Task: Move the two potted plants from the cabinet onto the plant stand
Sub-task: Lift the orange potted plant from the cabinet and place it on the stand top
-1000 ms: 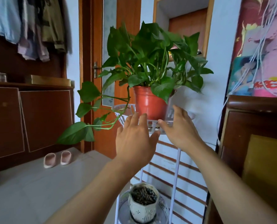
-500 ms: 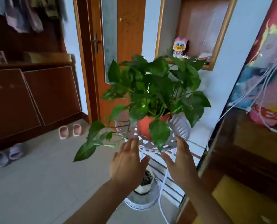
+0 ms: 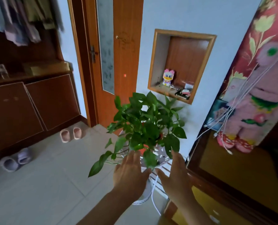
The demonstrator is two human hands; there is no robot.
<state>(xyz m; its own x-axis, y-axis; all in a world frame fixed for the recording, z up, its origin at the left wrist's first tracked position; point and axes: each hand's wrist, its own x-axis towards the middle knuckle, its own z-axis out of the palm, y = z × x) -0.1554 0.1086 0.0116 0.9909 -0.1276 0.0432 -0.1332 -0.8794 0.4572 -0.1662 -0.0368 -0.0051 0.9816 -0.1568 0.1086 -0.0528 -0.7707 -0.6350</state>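
The leafy potted plant (image 3: 147, 127) sits on the white plant stand (image 3: 161, 154) by the pale wall, beside an orange door (image 3: 118, 62). Left hand (image 3: 129, 174) and right hand (image 3: 175, 177) hover near it, fingers spread, holding nothing. 2 pairs of slippers (image 3: 71, 133) rest on the tiled floor (image 3: 37, 184).

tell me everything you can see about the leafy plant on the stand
The plant is a bushy green vine with broad, pointed, glossy leaves. It grows from an orange-red pot, mostly hidden under the foliage, which sits upright on the white stand's perforated top tier. One long stem trails down to the left, ending in a big leaf. The left hand and right hand are open just below it, fingertips near the lowest leaves; whether they touch is unclear.
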